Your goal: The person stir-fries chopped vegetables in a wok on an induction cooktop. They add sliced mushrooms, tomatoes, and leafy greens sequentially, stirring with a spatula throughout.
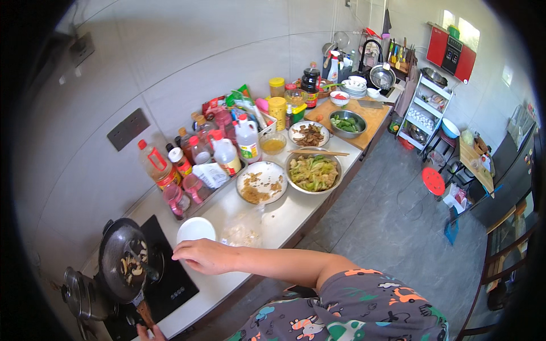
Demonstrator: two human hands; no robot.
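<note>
My left hand (149, 332) is at the lower edge, closed around the wooden handle (145, 314) of a dark frying pan (118, 244). Browned pieces and a dark utensil (151, 271) lie in the pan, which sits on a black cooktop (181, 284). My right hand (202, 254) hangs just right of the pan with fingers curled; whether they hold something small is unclear. A white bowl (196, 226) and a clear bag of pale contents (239, 233) are just beyond that hand. A dark lidded pot (79, 292) stands left of the pan.
Plates of food (261, 167), a bowl of cooked vegetables with chopsticks (313, 176), bottles (224, 156) and a cutting board (372, 119) with greens line the counter. A sink (381, 85), rolling rack (424, 119), red stool (433, 182) and dark refrigerator (509, 176) are farther right.
</note>
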